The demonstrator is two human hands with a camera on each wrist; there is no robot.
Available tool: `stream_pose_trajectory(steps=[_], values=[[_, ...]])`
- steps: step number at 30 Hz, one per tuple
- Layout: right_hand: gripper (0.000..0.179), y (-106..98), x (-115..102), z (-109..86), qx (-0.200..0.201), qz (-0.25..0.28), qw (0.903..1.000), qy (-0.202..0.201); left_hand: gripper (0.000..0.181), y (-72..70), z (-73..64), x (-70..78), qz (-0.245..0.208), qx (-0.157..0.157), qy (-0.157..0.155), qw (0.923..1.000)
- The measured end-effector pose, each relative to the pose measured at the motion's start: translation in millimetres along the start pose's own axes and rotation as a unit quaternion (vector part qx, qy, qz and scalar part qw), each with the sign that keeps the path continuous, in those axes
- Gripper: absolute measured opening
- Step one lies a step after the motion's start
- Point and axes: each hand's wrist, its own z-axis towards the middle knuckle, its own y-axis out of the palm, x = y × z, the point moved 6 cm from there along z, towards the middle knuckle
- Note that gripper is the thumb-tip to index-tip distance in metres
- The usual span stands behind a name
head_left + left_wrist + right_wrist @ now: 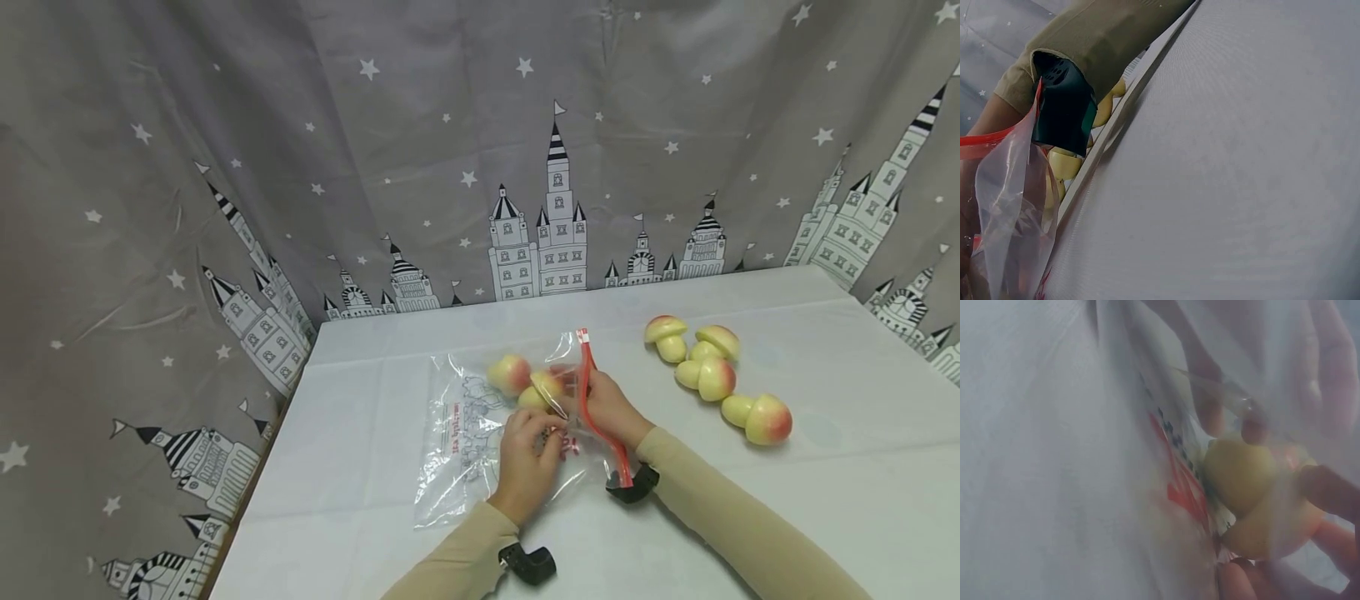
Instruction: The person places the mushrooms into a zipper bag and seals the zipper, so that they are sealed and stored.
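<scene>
A clear zip bag (442,487) with a red zip strip (587,400) lies on the table, its mouth toward the right. Through that mouth reaches my right hand (611,407), its fingers inside the bag around a yellow-and-red toy mushroom (536,398). The right wrist view shows fingertips on both sides of this mushroom (1241,478), partly veiled by film. Another toy mushroom (510,375) lies deeper in the bag, just left of it. On the near side, my left hand (527,462) pinches the bag's film from outside, thumb against curled fingers.
Several more toy mushrooms (705,377) lie in a loose group on the white-covered table (360,467), right of the bag. A grey curtain (420,125) with castles and stars hangs behind the table and along its left side.
</scene>
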Motion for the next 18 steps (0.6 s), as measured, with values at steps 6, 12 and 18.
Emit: stream_pose_trajectory(steps=[6,12,18], values=[[0.043,5.3,0.2,4.4,-0.001,0.013,0.9999,-0.008,0.011,-0.8,0.1,0.6,-0.002,0.002,0.003,1.0],[0.043,6.8,0.5,5.6,0.003,-0.01,0.9999,-0.003,0.011,-0.6,0.0,0.2,-0.002,0.0,0.002,1.0],[0.044,6.5,-2.3,4.7,0.002,-0.014,0.9999,0.003,0.012,-0.4,-0.6,-0.3,0.0,0.001,0.001,1.0]])
